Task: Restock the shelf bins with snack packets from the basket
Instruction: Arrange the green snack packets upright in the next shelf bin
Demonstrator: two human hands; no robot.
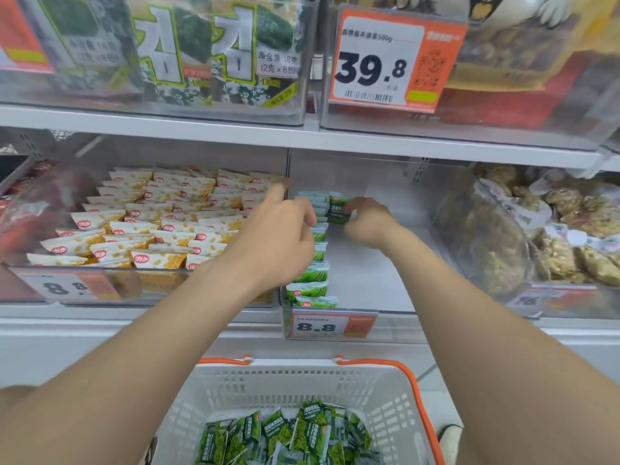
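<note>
Filling the clear bin (369, 280) mid-frame: the right hand (367, 223) pinches a green packet (338, 205) at the back of the row (312, 283), the left hand (285, 236) rests on that row, grip unclear. Next probably calls for slotting it upright, then reaching the basket (302, 369), bottom centre

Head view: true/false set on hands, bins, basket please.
1. The right hand pinches a green packet in the middle bin. True.
2. The basket is empty. False: loose green packets lie in it.
3. The middle bin is packed across its width. False: one row of packets runs along its left side; the rest is bare.
4. The left bin holds yellow-and-white packets. True.
5. The middle bin's price tag reads 39.8. False: it reads 8.8.
</note>
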